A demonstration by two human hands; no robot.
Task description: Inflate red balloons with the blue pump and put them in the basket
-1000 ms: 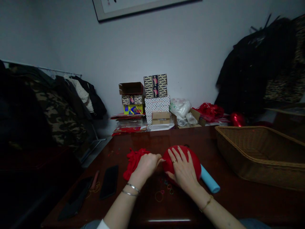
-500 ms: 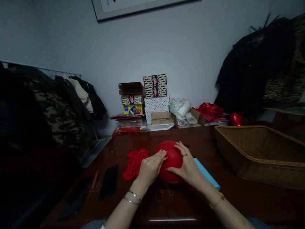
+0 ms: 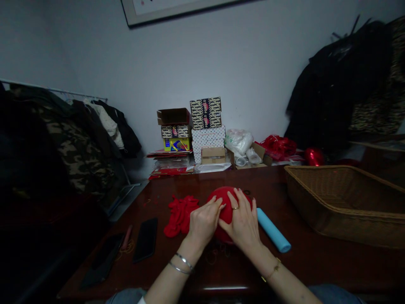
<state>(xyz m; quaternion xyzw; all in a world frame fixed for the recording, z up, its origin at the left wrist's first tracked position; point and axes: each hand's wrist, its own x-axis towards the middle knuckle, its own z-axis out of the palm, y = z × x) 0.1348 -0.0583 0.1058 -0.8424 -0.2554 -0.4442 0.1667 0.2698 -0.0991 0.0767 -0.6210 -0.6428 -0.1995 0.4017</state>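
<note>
A round, inflated red balloon is between my two hands over the table. My left hand is closed at its near left side, fingertips pinched together; what exactly they pinch is hidden. My right hand, with a ring on one finger, curves over the balloon's top and right side, its thumb close to the left fingertips. Left of the balloon lies a crumpled heap of soft red pieces. A light blue cylinder lies just right of my right hand.
A wicker basket stands on the right of the dark wooden table. Two dark flat phone-like things and thin rubber bands lie at left. Stacked boxes and a plastic bag are behind the table.
My right hand has moved left and further over the balloon, closer to my left hand. More of the blue cylinder now shows. The left hand has shifted slightly right.
</note>
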